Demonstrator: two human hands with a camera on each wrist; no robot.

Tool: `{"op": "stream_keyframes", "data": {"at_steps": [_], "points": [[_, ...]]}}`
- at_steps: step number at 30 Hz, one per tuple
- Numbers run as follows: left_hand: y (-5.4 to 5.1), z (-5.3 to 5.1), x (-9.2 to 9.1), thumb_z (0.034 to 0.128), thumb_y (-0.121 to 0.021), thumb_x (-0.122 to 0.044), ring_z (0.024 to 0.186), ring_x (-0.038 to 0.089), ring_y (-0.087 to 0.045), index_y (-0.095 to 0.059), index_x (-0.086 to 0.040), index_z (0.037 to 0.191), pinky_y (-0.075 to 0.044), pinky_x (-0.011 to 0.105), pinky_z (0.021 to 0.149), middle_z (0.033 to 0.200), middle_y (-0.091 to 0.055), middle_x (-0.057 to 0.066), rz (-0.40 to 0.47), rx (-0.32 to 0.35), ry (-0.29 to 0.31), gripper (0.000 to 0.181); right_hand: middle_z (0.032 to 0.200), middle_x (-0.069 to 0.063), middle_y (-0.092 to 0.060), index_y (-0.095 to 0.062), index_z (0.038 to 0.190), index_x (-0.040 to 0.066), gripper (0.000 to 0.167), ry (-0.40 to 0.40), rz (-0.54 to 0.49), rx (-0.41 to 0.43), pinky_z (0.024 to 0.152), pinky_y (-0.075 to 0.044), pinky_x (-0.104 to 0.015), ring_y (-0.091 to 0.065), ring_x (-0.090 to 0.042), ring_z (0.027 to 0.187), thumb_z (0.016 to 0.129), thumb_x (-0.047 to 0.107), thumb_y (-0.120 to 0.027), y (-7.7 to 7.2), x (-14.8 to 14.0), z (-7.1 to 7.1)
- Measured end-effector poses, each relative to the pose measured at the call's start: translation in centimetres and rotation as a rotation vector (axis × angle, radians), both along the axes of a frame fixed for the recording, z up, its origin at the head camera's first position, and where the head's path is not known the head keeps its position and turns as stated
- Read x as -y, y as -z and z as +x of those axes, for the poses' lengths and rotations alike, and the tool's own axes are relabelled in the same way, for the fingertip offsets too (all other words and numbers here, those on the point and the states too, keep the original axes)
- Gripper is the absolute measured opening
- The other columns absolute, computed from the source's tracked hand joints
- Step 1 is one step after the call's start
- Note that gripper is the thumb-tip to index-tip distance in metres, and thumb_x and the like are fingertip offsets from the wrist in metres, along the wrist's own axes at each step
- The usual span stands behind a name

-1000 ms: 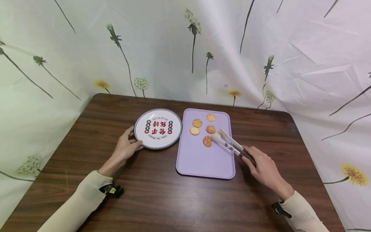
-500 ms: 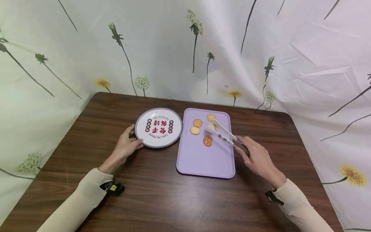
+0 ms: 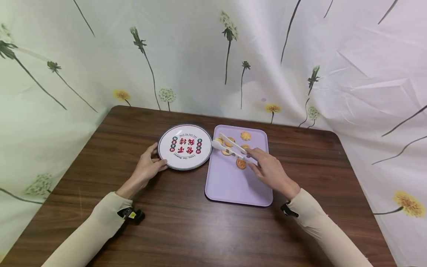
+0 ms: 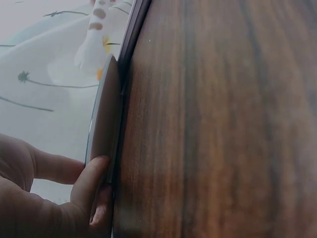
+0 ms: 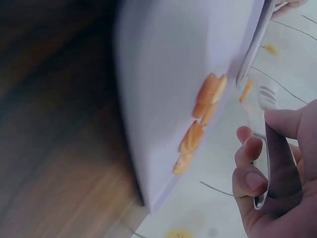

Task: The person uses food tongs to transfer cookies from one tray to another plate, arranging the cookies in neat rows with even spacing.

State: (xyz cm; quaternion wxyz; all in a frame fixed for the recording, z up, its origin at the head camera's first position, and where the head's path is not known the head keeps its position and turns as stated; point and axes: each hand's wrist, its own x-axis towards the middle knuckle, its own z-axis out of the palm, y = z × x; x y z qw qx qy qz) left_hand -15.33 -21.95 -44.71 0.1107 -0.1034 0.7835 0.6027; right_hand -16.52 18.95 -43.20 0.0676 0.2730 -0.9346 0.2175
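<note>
In the head view my left hand (image 3: 146, 167) holds the near-left rim of a white plate (image 3: 171, 162) with red lettering, its thumb at the rim. The left wrist view shows thumb and fingers pinching the edge of the plate (image 4: 102, 124), slightly raised at the hand. My right hand (image 3: 271, 171) grips white-tipped tongs (image 3: 237, 154) above a lilac tray (image 3: 233, 189). Between the tong tips sits a small cookie (image 3: 219, 141), close to the plate's right rim; the right wrist view also shows this cookie (image 5: 246, 90) raised off the tray.
Several cookies lie on the tray's far half, including a pretzel-shaped cookie (image 3: 241, 164) and a flower-shaped cookie (image 3: 245, 136). The tongs partly cover some. Plate and tray stand side by side on a brown wooden table (image 3: 176, 222). A flower-printed cloth (image 3: 193, 74) hangs behind.
My right hand has moved left with the tongs, carrying the cookie from the tray's right side towards the plate. The left hand stays on the plate's rim.
</note>
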Motion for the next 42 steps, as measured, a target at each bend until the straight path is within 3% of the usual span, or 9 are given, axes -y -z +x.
{"op": "stream_keyframes", "data": {"at_steps": [4, 13, 18, 21, 25, 31, 35, 42], "points": [[-0.1, 0.0, 0.0, 0.1018, -0.054, 0.007, 0.135, 0.041, -0.050, 0.002, -0.005, 0.168, -0.065, 0.016, 0.089, 0.168, -0.014, 0.033, 0.006, 0.009, -0.004, 0.087, 0.115, -0.002, -0.072, -0.063, 0.143, 0.013, 0.042, -0.021, -0.018, 0.017, 0.061, -0.049, -0.030, -0.057, -0.016, 0.077, 0.103, 0.024, -0.067, -0.1, 1.3, -0.9], [-0.1, 0.0, 0.0, 0.1018, -0.053, 0.007, 0.134, 0.040, -0.051, 0.002, -0.005, 0.168, -0.065, 0.017, 0.090, 0.168, -0.014, 0.033, 0.016, 0.006, 0.001, 0.087, 0.122, -0.007, -0.072, -0.061, 0.145, 0.009, 0.043, -0.110, 0.001, -0.008, 0.083, -0.061, -0.045, -0.066, -0.023, 0.098, 0.103, 0.019, -0.065, -0.2, 4.8, -3.2], [-0.1, 0.0, 0.1, 0.1017, -0.053, 0.007, 0.133, 0.040, -0.051, 0.001, -0.005, 0.168, -0.065, 0.016, 0.090, 0.168, -0.015, 0.033, 0.031, 0.000, -0.004, 0.086, 0.131, -0.007, -0.070, -0.061, 0.145, 0.010, 0.043, -0.150, 0.024, -0.012, 0.084, -0.064, -0.047, -0.068, -0.023, 0.108, 0.104, 0.023, -0.065, 0.1, 7.6, -4.3], [0.0, -0.1, 0.1, 0.1020, -0.053, 0.007, 0.133, 0.040, -0.051, 0.001, -0.005, 0.168, -0.064, 0.016, 0.091, 0.168, -0.016, 0.032, 0.049, -0.002, -0.005, 0.086, 0.126, -0.006, -0.071, -0.060, 0.146, 0.011, 0.044, -0.179, 0.037, 0.008, 0.082, -0.064, -0.045, -0.067, -0.023, 0.104, 0.104, 0.022, -0.065, 0.1, 9.3, -4.8], [0.3, -0.2, 0.0, 0.1022, -0.052, 0.007, 0.135, 0.041, -0.050, 0.000, -0.006, 0.168, -0.064, 0.015, 0.091, 0.168, -0.016, 0.031, 0.066, -0.003, -0.009, 0.085, 0.128, -0.005, -0.071, -0.060, 0.146, 0.011, 0.044, -0.195, 0.062, 0.012, 0.085, -0.062, -0.044, -0.067, -0.022, 0.103, 0.104, 0.023, -0.064, 0.2, 11.1, -5.3], [0.0, -0.1, -0.3, 0.1025, -0.052, 0.007, 0.137, 0.043, -0.049, 0.001, -0.006, 0.168, -0.064, 0.015, 0.090, 0.168, -0.016, 0.032, 0.053, 0.000, -0.007, 0.085, 0.139, -0.006, -0.067, -0.058, 0.148, 0.010, 0.045, -0.204, 0.080, 0.041, 0.101, -0.061, -0.047, -0.067, -0.024, 0.123, 0.105, 0.023, -0.062, 0.4, 12.5, -5.8], [-0.1, 0.0, -0.4, 0.1025, -0.052, 0.008, 0.136, 0.042, -0.050, 0.000, -0.006, 0.168, -0.064, 0.014, 0.089, 0.168, -0.016, 0.031, 0.051, 0.003, -0.014, 0.085, 0.140, -0.008, -0.066, -0.057, 0.149, 0.009, 0.045, -0.213, 0.069, 0.077, 0.108, -0.059, -0.048, -0.065, -0.026, 0.127, 0.105, 0.022, -0.062, 0.6, 12.9, -6.0], [0.2, -0.1, -0.1, 0.1027, -0.052, 0.007, 0.138, 0.043, -0.049, 0.000, -0.007, 0.168, -0.064, 0.015, 0.090, 0.168, -0.017, 0.031, 0.064, 0.005, -0.017, 0.085, 0.138, -0.007, -0.067, -0.057, 0.149, 0.012, 0.045, -0.213, 0.091, 0.082, 0.101, -0.061, -0.046, -0.067, -0.025, 0.122, 0.106, 0.024, -0.062, 0.9, 13.5, -6.1]]}}
